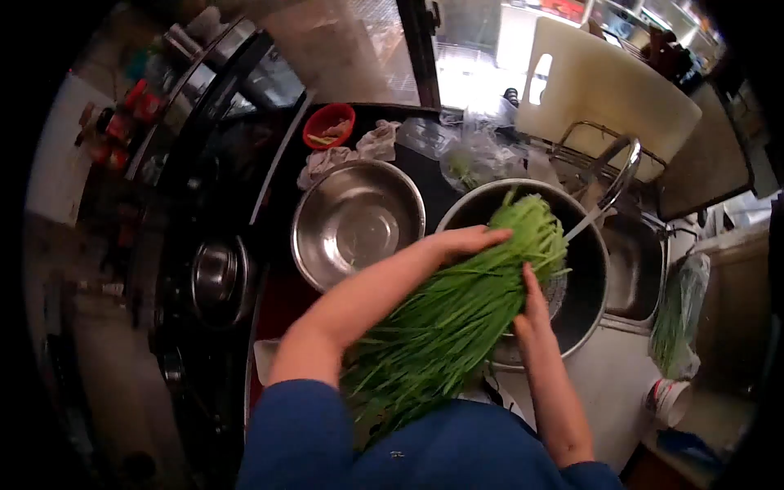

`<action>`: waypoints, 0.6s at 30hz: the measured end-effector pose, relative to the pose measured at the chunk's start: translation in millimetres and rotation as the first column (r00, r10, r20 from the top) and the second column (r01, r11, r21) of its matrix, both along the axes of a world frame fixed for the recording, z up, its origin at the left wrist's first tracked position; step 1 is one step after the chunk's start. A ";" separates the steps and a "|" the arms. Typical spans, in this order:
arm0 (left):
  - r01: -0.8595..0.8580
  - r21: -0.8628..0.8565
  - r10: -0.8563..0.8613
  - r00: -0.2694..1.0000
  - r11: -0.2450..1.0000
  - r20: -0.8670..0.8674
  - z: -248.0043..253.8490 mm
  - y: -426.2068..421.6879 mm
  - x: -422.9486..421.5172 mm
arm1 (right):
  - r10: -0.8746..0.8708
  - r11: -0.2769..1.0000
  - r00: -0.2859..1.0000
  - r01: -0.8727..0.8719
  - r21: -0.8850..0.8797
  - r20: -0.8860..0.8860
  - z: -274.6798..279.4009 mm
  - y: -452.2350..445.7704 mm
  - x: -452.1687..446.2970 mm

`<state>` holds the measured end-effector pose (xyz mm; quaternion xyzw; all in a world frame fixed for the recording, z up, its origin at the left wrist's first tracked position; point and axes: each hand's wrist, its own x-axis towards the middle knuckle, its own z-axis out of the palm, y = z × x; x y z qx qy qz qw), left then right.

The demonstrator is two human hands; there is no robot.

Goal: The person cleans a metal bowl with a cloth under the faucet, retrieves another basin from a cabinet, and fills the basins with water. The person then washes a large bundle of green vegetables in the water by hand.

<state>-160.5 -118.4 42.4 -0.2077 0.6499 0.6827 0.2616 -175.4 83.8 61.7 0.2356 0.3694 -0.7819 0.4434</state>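
Observation:
A large bunch of long green leafy stalks (445,306) lies between my two hands, its pale ends over a big metal pot (600,306) and its leaf tips toward my body. My left hand (474,241) is wrapped over the upper left side of the bunch near the pale ends. My right hand (532,302) holds the bunch from the right, its fingers partly hidden behind the leaves. Water from a curved faucet (625,167) seems to run toward the pot. An empty steel bowl (359,220) stands left of the pot.
A red basket (329,125), crumpled cloths (327,163) and plastic bags (482,143) lie behind the bowl. White cutting boards (604,90) stand behind the faucet. A sink (633,269), a bag of greens (682,314) and a white cup (671,402) are at the right.

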 end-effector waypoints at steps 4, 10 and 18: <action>0.086 -0.524 -0.149 0.986 0.847 -0.078 -51.4 26.3 -22.9 | 0.102 0.990 0.994 -0.099 0.105 -0.027 -92.2 69.4 -43.8; 0.068 -0.688 -0.056 0.998 0.722 0.040 -29.2 21.5 1.5 | 0.335 0.861 0.931 -0.238 0.449 -0.148 -76.0 102.2 -61.3; -0.246 -0.815 -0.147 0.917 0.525 -0.371 19.2 11.7 40.1 | 0.462 0.775 0.822 -0.191 0.602 -0.334 -60.4 105.5 -71.8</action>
